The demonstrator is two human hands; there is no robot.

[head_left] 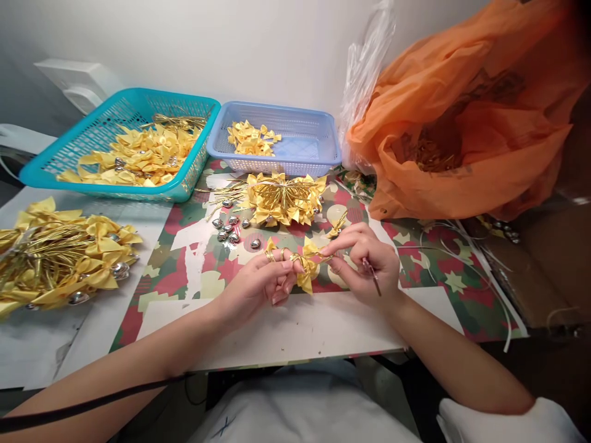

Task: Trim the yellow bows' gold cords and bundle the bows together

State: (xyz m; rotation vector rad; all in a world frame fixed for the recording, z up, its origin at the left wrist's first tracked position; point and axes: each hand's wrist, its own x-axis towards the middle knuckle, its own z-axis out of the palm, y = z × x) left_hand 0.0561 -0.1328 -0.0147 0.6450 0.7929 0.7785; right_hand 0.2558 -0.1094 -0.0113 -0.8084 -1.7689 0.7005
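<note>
Between my two hands, above the front of the table, is a yellow ribbon bow (pixel 307 266) with gold cord. My left hand (pixel 265 280) is closed on the bow's left side, with gold cord looped round its fingers. My right hand (pixel 367 261) pinches the gold cord at the bow's right side, and a thin dark pointed tool (pixel 372 277) sticks out of its curled fingers. Just behind my hands lie several silver bells (pixel 234 237) and a bundle of yellow bows (pixel 281 200) tied with gold cord. A small yellow bow (pixel 337 226) lies behind my right hand.
A teal basket (pixel 203 154) of yellow bows and a blue basket (pixel 302 166) with fewer bows stand at the back. An orange bag (pixel 429 194) is at the right, beside clear plastic (pixel 362 80). Another bow bundle (pixel 60 255) lies left. White strips (pixel 489 277) trail at right.
</note>
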